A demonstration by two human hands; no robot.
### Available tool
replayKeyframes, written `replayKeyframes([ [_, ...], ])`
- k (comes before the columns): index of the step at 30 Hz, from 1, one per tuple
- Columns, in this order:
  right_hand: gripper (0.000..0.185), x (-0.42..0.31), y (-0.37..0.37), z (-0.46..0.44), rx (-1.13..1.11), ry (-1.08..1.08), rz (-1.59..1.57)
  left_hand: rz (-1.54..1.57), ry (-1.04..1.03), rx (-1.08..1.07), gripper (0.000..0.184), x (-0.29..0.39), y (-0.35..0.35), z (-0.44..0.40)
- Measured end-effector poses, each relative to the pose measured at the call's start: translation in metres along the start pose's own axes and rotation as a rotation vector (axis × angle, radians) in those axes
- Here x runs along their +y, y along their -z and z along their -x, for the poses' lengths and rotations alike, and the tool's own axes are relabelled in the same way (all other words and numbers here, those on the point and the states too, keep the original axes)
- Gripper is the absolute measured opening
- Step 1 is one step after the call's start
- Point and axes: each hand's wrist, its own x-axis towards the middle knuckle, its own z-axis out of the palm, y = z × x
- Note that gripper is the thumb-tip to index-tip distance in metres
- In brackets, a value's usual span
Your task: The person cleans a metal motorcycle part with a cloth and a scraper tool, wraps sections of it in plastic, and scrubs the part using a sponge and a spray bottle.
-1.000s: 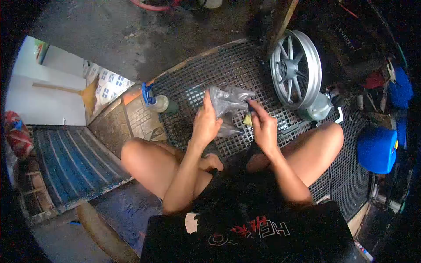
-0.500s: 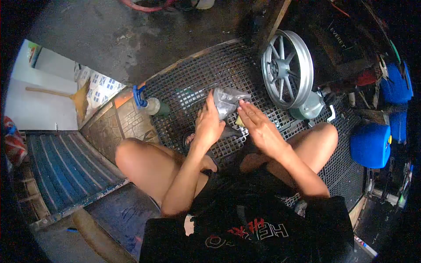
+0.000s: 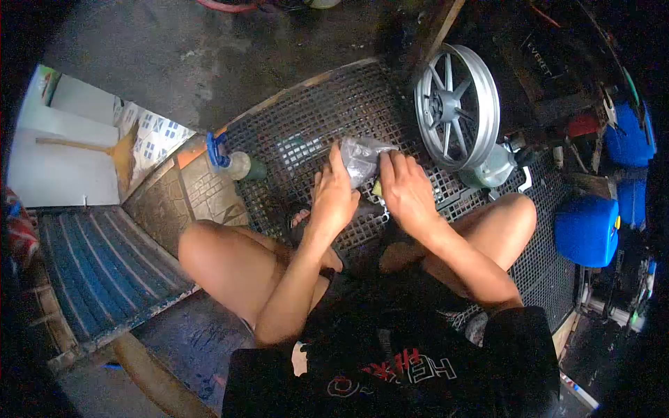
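A shiny grey, metal-looking part (image 3: 362,159) is held up over the black grating, its exact kind unclear. My left hand (image 3: 333,198) grips it from the left, thumb side up along its edge. At its right edge, my right hand (image 3: 408,191) has its fingers bent and pressed against the surface. The fingertips are partly hidden, so anything between them and the part cannot be made out. A small yellowish piece (image 3: 377,188) shows just below the right fingers, apparently on the grating.
Black plastic grating (image 3: 313,104) lies under my crossed legs. A silver spoked wheel rim (image 3: 481,97) stands at the right, beside a pale green container (image 3: 491,167). A blue-topped spray bottle (image 3: 237,164) is at the left. A blue jerrycan (image 3: 589,233) stands far right.
My right fingers, earlier stretched out flat by the part, are now curled at its right edge. The left hand keeps its hold in nearly the same spot.
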Motion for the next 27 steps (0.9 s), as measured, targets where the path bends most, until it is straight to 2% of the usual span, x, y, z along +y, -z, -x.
replayKeyframes([
  [3,0.027,-0.007,-0.001,-0.009,-0.068,-0.035,0.158,0.004,-0.019,0.029,0.097,0.0,-0.006,0.003],
  [4,0.018,-0.008,0.002,-0.012,-0.114,-0.054,0.163,0.006,-0.036,0.049,0.096,0.0,-0.007,0.003],
  [7,0.014,-0.005,0.002,-0.014,-0.142,-0.008,0.272,-0.051,-0.027,0.028,0.093,0.003,-0.007,0.005],
  [10,0.013,0.003,-0.01,-0.014,-0.172,-0.039,0.279,-0.065,0.015,-0.013,0.092,0.012,-0.006,0.006],
  [13,0.012,0.004,-0.014,-0.014,-0.236,-0.17,0.204,-0.068,0.004,0.033,0.092,0.01,-0.011,0.006],
  [16,0.015,0.012,0.001,-0.021,-0.382,-0.16,0.071,-0.087,-0.036,0.028,0.093,0.008,-0.011,0.006],
  [19,0.036,0.039,0.009,-0.041,-0.804,-0.209,-0.379,-0.093,-0.062,-0.051,0.092,0.001,-0.005,0.003],
  [20,0.037,0.06,-0.015,-0.036,-1.103,-0.382,-0.762,-0.09,-0.021,-0.106,0.09,0.007,0.006,0.004],
  [21,0.032,0.068,-0.02,-0.034,-1.339,-0.474,-1.004,-0.115,-0.072,-0.13,0.094,0.003,0.008,0.001],
  [22,0.028,0.072,-0.028,-0.026,-1.443,-0.565,-1.258,-0.14,-0.122,-0.151,0.098,-0.003,0.011,-0.002],
  [23,0.025,0.072,-0.04,-0.014,-1.54,-0.658,-1.521,-0.164,-0.168,-0.177,0.103,-0.007,0.013,-0.002],
  [24,0.021,0.069,-0.056,0.0,-1.596,-0.675,-1.629,-0.215,-0.22,-0.2,0.104,-0.005,0.016,-0.001],
  [25,0.022,0.06,-0.057,0.005,-1.593,-0.687,-1.588,-0.246,-0.246,-0.191,0.103,-0.006,0.017,-0.003],
  [27,0.024,0.054,-0.06,0.016,-1.519,-0.696,-1.703,-0.309,-0.293,-0.185,0.101,-0.009,0.014,-0.002],
])
